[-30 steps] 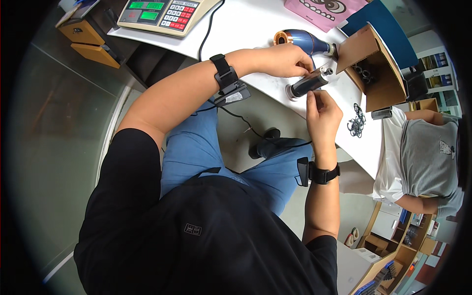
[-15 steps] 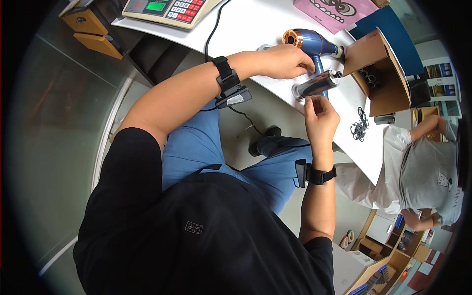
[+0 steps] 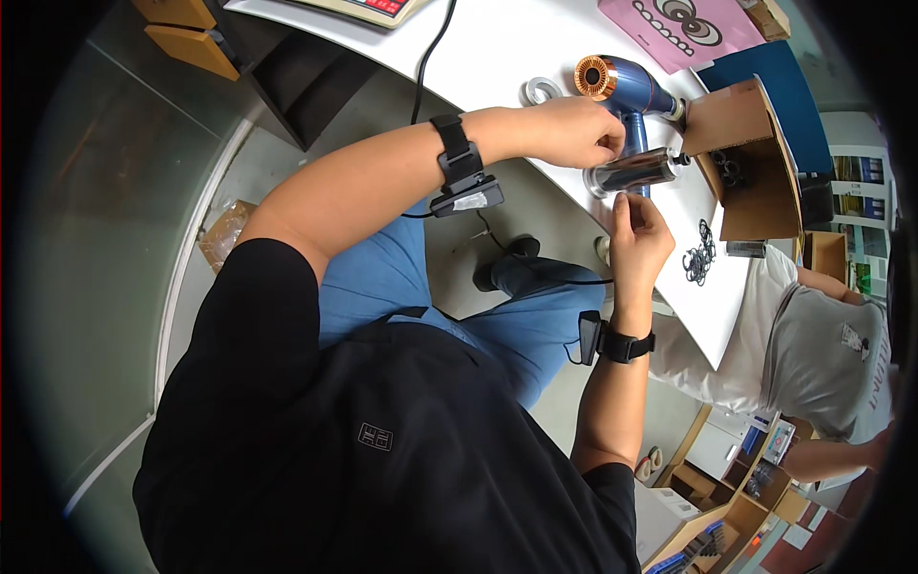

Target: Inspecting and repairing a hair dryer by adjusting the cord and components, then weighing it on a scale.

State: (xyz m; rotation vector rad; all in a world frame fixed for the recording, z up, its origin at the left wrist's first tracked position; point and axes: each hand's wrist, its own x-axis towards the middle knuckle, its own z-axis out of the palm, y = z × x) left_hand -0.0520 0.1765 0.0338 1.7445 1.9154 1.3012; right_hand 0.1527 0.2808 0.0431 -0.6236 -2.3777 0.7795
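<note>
A shiny dark cylinder (image 3: 639,172) with a clear rim at its left end and a small black tip at its right end lies at the table's edge, between my hands. My left hand (image 3: 574,132) is just beyond it, fingers curled, thumb and fingertips pressed together close to its upper side. On the near side my right hand (image 3: 643,237) has thumb and forefinger pinched beside the cylinder's lower edge. Whatever the fingers hold is too small to make out. Behind the cylinder, a blue hair dryer (image 3: 626,84) with a copper-coloured grille lies on the white table, its handle partly covered.
An open cardboard box (image 3: 765,206) stands right of the dryer, with black rings (image 3: 701,253) heaped near it. A tape roll (image 3: 542,91), a black cable (image 3: 426,67), a pink bag (image 3: 684,33) and a scale (image 3: 382,10) are also on the table. A person in grey (image 3: 822,344) is at the right.
The whole view has shifted, and the tape roll now shows fully. Both hands stay beside the cylinder in nearly the same pose. The other person's arms have moved.
</note>
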